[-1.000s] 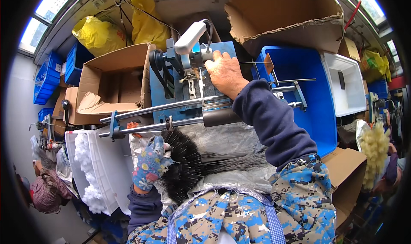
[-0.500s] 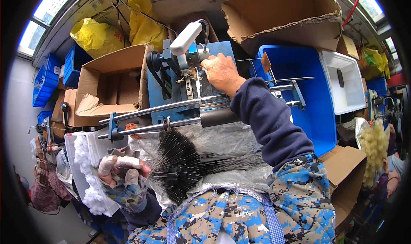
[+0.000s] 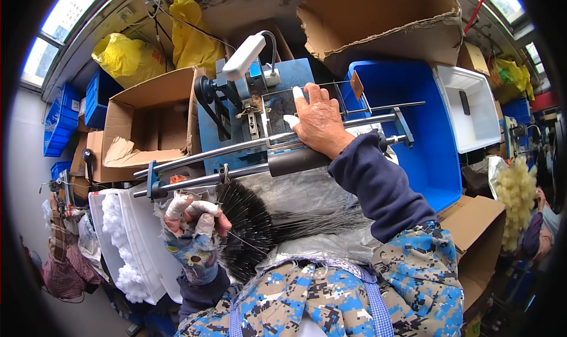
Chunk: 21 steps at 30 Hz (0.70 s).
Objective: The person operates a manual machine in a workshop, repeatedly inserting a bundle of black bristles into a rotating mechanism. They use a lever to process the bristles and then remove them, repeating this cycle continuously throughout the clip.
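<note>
My left hand (image 3: pixel 199 217), with white tape round its fingers, is closed in a pinch beside a bundle of black bristles on thin wires (image 3: pixel 243 219). A single thin wire (image 3: pixel 243 241) runs from its fingers across the bristles. My right hand (image 3: pixel 321 121), with tape on two digits, lies over the right part of a small blue bench machine (image 3: pixel 227 137). Its fingers are stretched and apart, reaching over a thin metal rod. What is under the palm is hidden. Two steel bars (image 3: pixel 195 158) with a dark sleeve (image 3: pixel 298 161) cross in front of the machine.
At left stand an open cardboard box (image 3: pixel 147 115) and a white tray (image 3: pixel 150 248) with white fluffy tufts. A blue bin (image 3: pixel 437 183) and a white bin (image 3: pixel 472 124) are at right. A big carton (image 3: pixel 378 47) stands behind. Other people work at both sides.
My right hand has moved right, away from the machine head, and its fingers have spread. My left hand has moved right, closer to the black bristles, and a single wire now sticks out of it.
</note>
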Motion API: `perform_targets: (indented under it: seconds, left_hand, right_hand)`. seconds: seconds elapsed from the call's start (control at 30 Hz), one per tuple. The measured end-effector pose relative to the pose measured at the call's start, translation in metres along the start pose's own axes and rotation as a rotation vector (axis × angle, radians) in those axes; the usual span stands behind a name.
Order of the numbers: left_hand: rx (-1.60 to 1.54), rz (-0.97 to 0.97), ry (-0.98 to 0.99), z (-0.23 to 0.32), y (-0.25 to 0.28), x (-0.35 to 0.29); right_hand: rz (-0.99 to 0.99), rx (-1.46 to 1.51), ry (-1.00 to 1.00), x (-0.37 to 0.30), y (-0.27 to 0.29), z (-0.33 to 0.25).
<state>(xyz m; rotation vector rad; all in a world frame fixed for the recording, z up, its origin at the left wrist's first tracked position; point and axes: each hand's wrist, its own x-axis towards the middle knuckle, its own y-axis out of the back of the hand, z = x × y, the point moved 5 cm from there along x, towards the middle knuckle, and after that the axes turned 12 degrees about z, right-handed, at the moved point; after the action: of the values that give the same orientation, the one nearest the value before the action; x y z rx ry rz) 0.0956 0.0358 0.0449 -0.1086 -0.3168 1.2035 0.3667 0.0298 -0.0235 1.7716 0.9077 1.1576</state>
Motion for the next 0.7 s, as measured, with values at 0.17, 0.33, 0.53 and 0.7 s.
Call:
perform_targets:
  seconds: [0.17,0.33,0.53,0.7]
  left_hand:
    - [-0.028,0.048,0.024,-0.006,0.003,0.0]
    - [0.036,0.058,0.034,-0.005,0.004,-0.003]
    - [0.095,0.1,0.063,-0.002,0.002,-0.007]
    - [0.049,0.151,0.024,-0.003,0.028,-0.003]
  right_hand:
    - [-0.04,0.048,-0.025,0.001,-0.011,-0.006]
    - [0.04,0.126,-0.009,0.006,-0.021,-0.037]
    - [-0.014,0.079,0.075,0.014,-0.035,-0.066]
    - [-0.076,0.053,0.129,0.006,-0.013,-0.021]
